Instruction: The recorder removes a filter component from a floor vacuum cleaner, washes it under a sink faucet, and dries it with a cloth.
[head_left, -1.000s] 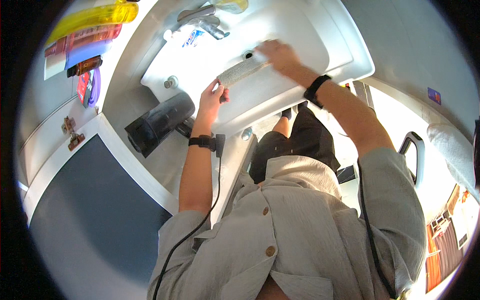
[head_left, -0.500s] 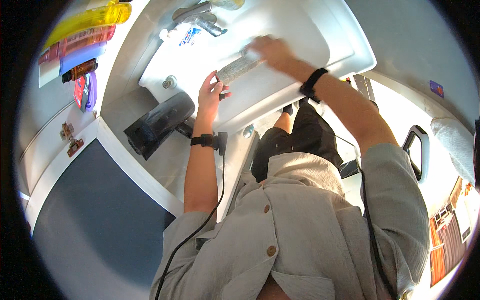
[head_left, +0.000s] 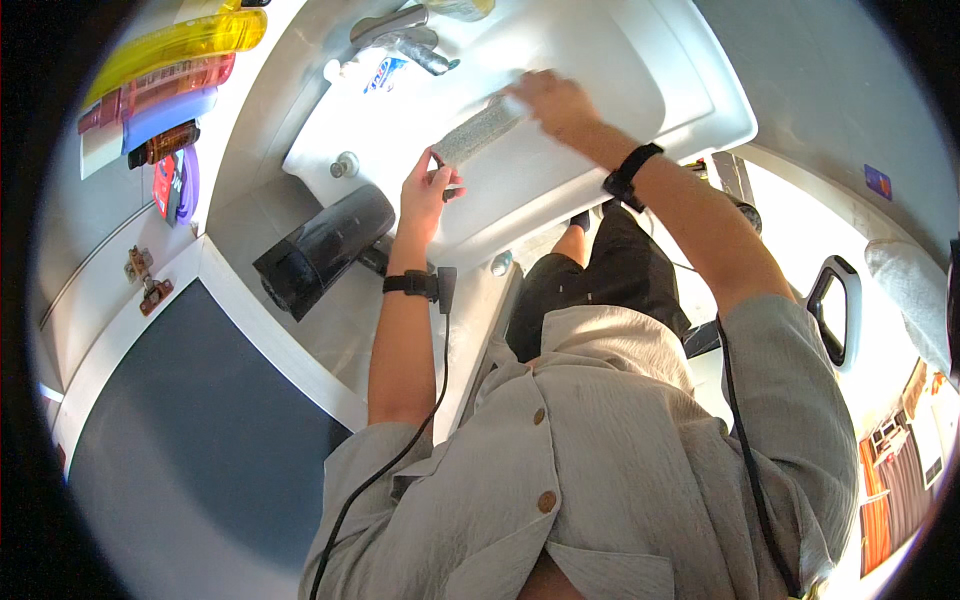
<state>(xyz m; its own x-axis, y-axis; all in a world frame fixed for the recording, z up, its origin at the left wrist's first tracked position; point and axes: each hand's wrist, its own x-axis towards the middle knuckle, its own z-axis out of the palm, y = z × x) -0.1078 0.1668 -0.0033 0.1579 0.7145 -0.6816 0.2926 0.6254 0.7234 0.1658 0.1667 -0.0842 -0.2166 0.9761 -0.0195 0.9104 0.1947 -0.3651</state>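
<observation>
My left hand [head_left: 428, 192] pinches the near end of a long, grey, speckled strip [head_left: 478, 134], which slants up over the white sink [head_left: 620, 170]. A small dark piece shows beneath the fingers of this hand. At the far end of the strip is my right hand [head_left: 558, 106], its fingers curled and slightly blurred. Whatever those fingers grip is hidden or too small to name. Left of my left forearm, a black hair dryer [head_left: 325, 250] lies on the counter.
A metal faucet [head_left: 415, 48] stands at the back of the sink, with a white tube [head_left: 375, 72] near it. Several bottles [head_left: 175, 45] line a shelf at upper left. A dark panel with a white frame [head_left: 200, 400] fills the lower left. A cable [head_left: 400, 450] runs along my left arm.
My right hand has shifted slightly to the right at the strip's far end and is less blurred. The left hand keeps its hold on the strip.
</observation>
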